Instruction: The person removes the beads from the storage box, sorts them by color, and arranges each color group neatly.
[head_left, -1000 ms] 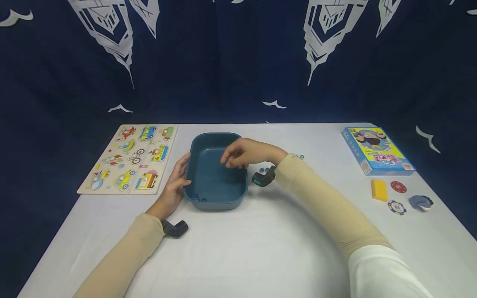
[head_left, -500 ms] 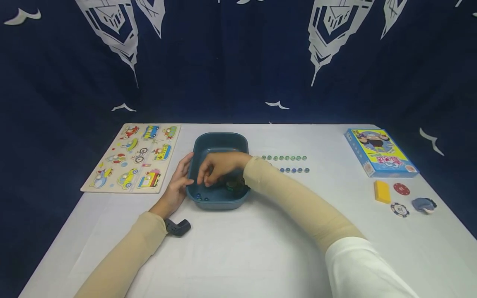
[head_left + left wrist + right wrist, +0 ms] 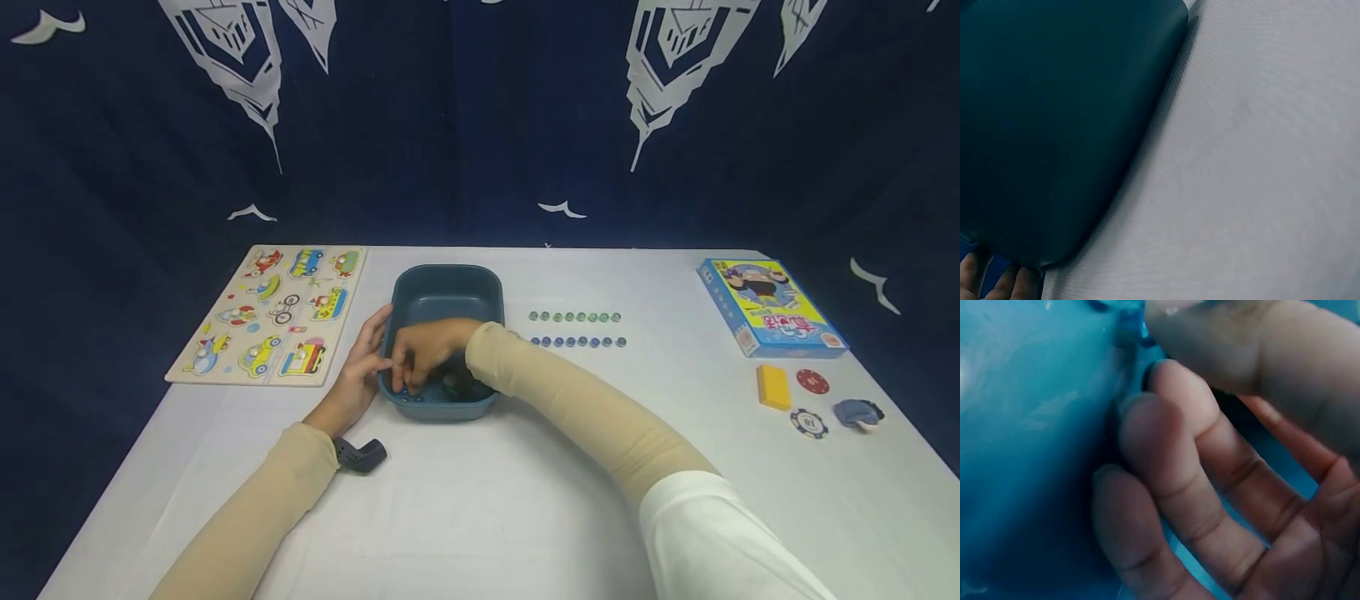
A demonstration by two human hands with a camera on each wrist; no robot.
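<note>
My left hand (image 3: 352, 379) holds the left side of a deep teal plastic bin (image 3: 450, 275), thumb at the rim and fingers along the outer wall. In the left wrist view, fingertips (image 3: 1004, 284) show beside the bin's dark wall (image 3: 1054, 125). Inside the bin, my right hand (image 3: 427, 350) reaches down to its near left corner, where small blue glass marbles (image 3: 412, 397) lie. The right wrist view has the thumb (image 3: 1222, 350) right at a blue marble (image 3: 1130, 328), with the other fingers bent beneath; I cannot tell whether it is pinched.
Right of the bin run a row of green marbles (image 3: 581, 317) and a row of blue marbles (image 3: 582, 342). A wooden picture puzzle (image 3: 240, 333) lies left. Farther right are a blue game box (image 3: 772, 308), yellow block (image 3: 773, 387), red chip (image 3: 812, 382), white chip (image 3: 809, 423) and blue-grey item (image 3: 857, 413).
My right hand has moved left and down into the bin, to the marbles in its near left corner. The marble rows have come into view. My left hand stays on the bin.
</note>
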